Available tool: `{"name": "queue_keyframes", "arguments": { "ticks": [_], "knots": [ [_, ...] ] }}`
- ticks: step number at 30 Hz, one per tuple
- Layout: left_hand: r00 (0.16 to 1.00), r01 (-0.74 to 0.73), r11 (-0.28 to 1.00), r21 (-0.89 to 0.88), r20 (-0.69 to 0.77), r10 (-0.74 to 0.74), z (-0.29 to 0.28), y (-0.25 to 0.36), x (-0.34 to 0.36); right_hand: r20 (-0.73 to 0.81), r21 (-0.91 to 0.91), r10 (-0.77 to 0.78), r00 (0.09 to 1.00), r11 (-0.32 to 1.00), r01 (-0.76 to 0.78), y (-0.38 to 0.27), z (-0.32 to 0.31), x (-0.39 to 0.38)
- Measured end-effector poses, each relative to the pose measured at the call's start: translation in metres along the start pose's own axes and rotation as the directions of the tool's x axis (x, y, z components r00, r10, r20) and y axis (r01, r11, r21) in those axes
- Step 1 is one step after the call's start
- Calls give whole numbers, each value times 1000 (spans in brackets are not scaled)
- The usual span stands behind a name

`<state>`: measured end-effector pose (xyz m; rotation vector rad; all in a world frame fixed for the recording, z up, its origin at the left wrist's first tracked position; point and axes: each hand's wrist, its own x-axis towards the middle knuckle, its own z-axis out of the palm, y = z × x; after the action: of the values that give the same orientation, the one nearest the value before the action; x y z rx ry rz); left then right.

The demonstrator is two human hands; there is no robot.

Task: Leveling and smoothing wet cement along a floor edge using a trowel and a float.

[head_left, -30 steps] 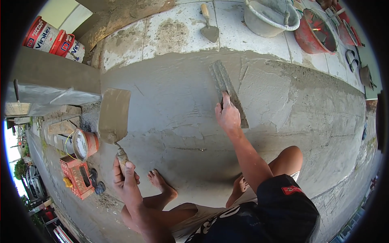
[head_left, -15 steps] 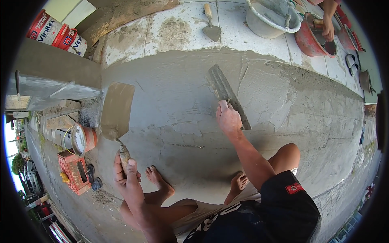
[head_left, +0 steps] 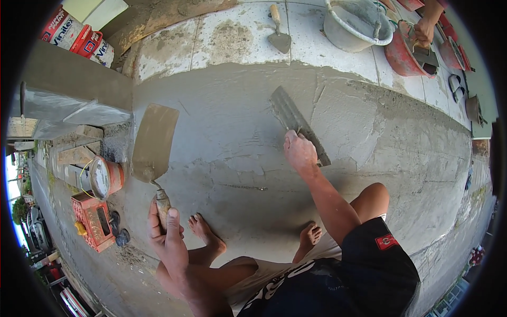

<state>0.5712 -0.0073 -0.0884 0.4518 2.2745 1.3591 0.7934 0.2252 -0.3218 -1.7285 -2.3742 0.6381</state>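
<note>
My left hand (head_left: 172, 240) is closed around the wooden handle of a trowel (head_left: 155, 140). Its broad, near-rectangular blade is smeared with grey mortar and held over the floor at left. With my right hand (head_left: 302, 153) I grip a long steel finishing trowel (head_left: 287, 107). That blade lies slantwise on the wet grey mortar (head_left: 222, 121), or just over it; its handle is mostly hidden by my fingers. Smooth mortar spreads to its left, and a rougher, ridged patch to its right. My bare feet stand on the grey floor between my arms.
A pointed trowel (head_left: 279, 41) lies on white tiles at the back. Beside it stand a pale mortar tub (head_left: 351, 45) and a red bucket (head_left: 397, 57), where another person's hand (head_left: 424, 33) holds a tool. At left are an orange bucket (head_left: 115, 178) and red crate (head_left: 91, 227).
My right hand and the finishing trowel have shifted slightly to the right. The other person's hand has lifted a flat tool partly out at the red bucket. My left hand looks unchanged.
</note>
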Motion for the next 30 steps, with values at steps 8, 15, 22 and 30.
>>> {"name": "queue_keyframes", "arguments": {
  "ticks": [8, 15, 22, 30],
  "knots": [
    [999, 1, 1000, 25, 33, -2, -5, -4, 1, -17, 33, -2, 1000, 999, 3, -3, 2, -4],
    [1000, -14, 999, 45, 7, 14, -3, -5, 3, -9, 53, 39, 999, 998, -39, -1, 4, -3],
    [1000, 15, 997, 81, 8, -16, 1, -5, 1, 62, 52, 14, 998, 998, -17, 0, 2, -4],
    [1000, -12, 994, 105, 16, 10, 8, -11, 3, 4, 493, 45, 999, 869, -41, -26, 48, 21]
  ]
}}
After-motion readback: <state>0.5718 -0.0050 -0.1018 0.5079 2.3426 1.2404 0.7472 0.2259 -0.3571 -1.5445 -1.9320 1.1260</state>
